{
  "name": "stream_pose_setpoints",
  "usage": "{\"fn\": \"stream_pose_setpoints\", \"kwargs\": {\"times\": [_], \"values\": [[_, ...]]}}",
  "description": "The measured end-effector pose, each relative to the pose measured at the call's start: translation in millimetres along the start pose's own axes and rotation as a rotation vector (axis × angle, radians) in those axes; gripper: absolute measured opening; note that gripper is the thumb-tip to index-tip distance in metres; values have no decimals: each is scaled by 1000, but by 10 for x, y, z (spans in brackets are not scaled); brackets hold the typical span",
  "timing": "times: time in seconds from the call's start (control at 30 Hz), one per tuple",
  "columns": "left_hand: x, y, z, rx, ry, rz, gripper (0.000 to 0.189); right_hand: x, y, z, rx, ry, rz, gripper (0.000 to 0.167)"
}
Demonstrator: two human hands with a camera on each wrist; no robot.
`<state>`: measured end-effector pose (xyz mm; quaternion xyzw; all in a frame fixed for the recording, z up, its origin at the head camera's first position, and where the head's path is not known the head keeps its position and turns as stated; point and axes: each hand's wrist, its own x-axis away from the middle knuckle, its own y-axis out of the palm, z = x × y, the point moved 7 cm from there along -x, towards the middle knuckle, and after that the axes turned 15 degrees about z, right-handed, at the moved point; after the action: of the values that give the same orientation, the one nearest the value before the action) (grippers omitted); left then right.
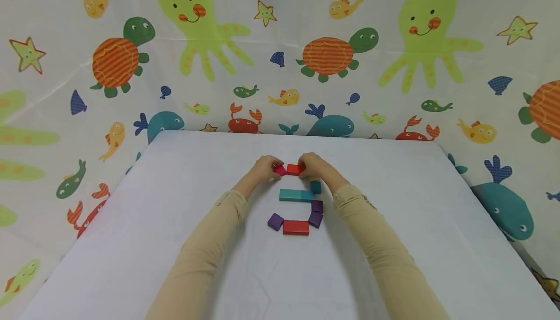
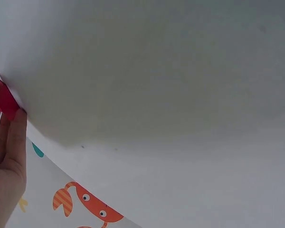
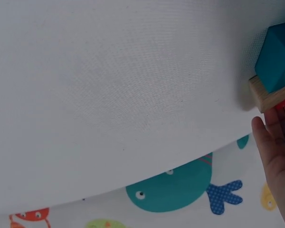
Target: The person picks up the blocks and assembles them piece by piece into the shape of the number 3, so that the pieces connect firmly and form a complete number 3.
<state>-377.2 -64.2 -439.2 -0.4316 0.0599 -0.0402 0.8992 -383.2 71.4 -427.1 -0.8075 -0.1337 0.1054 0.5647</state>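
A small pinkish-red block (image 1: 279, 170) is pinched between the thumb and fingers of my left hand (image 1: 264, 168), at the far end of the block arrangement. Right beside it lies an orange-red block (image 1: 293, 169). My right hand (image 1: 316, 167) curves around that block's right end. In the right wrist view its fingers hold the far side of a bare-wood block (image 3: 263, 96), next to a teal cube (image 3: 277, 57); the thumb is hidden. The head view shows the dark teal cube (image 1: 315, 186) just below the right hand, with the wood block covered.
Nearer me, a light teal block (image 1: 290, 195) adjoins a bluer one (image 1: 307, 195). Two purple blocks (image 1: 317, 206) curve down to a long red block (image 1: 296, 227), with another purple block (image 1: 275, 222) at its left. All lie on a white table (image 1: 131, 261) before a sea-animal cloth.
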Motion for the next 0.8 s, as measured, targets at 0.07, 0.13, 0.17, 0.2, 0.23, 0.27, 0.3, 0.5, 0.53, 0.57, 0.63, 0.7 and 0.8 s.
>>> {"fn": "stream_pose_setpoints", "kwargs": {"times": [0.07, 0.13, 0.17, 0.2, 0.23, 0.27, 0.3, 0.5, 0.53, 0.57, 0.63, 0.7, 0.8], "values": [[-2, 1, 4, 1, -7, 0, 47, 6, -9, 8, -9, 10, -4, 38], [-6, 1, 8, -3, -13, -1, 48, 7, -17, 19, -18, 18, -6, 39], [-9, 2, 7, -5, -16, -2, 49, 7, -20, 27, -27, 23, -9, 40], [-11, 2, 7, -9, -16, -4, 50, 9, -26, 32, -39, 28, -13, 40], [-14, 4, 7, -11, -13, -7, 51, 10, -31, 37, -50, 29, -17, 41], [-15, 5, 12, -16, -1, -12, 51, 13, -36, 42, -57, 28, -22, 42], [-15, 6, 17, -15, 8, -19, 52, 18, -41, 51, -64, 28, -27, 42], [62, -52, 3, -25, 60, -53, 55, 119, -98, 110, -85, 78, -39, 48], [75, -83, -14, -37, 60, -53, 56, 137, -121, 115, -81, 84, -32, 49], [91, -125, -31, -50, 56, -53, 57, 157, -152, 114, -74, 85, -24, 50], [119, -227, -63, -82, 59, -47, 59, 199, -231, 97, -48, 67, -1, 51], [145, -359, -63, -110, 73, -36, 59, 250, -332, 61, -14, 29, 27, 50], [202, -575, -13, -142, 127, -13, 58, 360, -494, 7, 38, -34, 65, 48]]}}
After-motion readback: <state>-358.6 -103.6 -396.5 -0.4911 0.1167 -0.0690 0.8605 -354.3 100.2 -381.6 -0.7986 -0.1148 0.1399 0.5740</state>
